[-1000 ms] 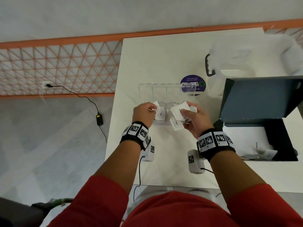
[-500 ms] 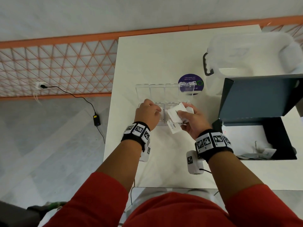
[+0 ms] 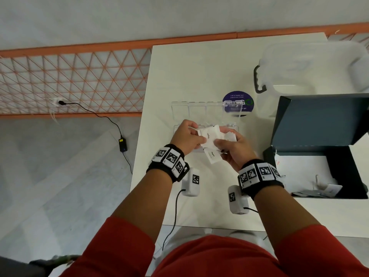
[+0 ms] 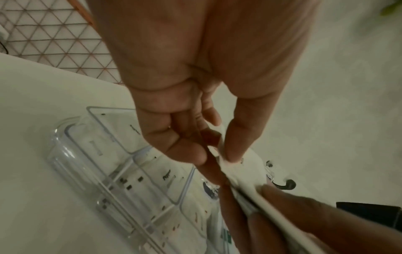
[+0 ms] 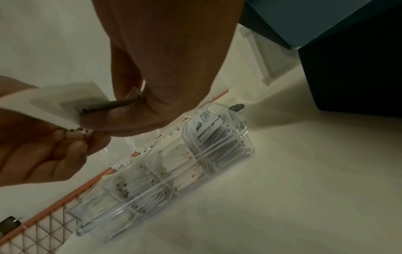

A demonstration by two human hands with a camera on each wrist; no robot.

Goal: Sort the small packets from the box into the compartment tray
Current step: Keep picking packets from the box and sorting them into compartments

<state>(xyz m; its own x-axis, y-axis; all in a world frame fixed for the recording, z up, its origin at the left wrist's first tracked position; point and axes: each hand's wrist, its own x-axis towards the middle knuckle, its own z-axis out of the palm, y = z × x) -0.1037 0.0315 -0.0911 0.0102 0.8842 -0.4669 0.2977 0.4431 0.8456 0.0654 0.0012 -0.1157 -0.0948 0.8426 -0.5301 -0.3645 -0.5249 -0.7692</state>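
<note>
Over the clear compartment tray, my right hand holds a small stack of white packets. A sugar packet lies on top, and a pepper packet sticks out below. My left hand pinches the sugar packet's left end between thumb and fingers. The left wrist view shows that pinch on the packet above the tray, whose compartments hold packets. In the right wrist view my right thumb presses the stack over the tray. The dark box stands open at the right with a few packets inside.
The tray's clear lid lies open behind it, over a purple sticker. The box's lid stands upright. A clear plastic tub with a black handle sits at the back right. The table's left edge is close to my left hand.
My left hand, which reached into the tray half a second ago, has come back to the stack and now pinches the top sugar packet. My right hand stayed in place.
</note>
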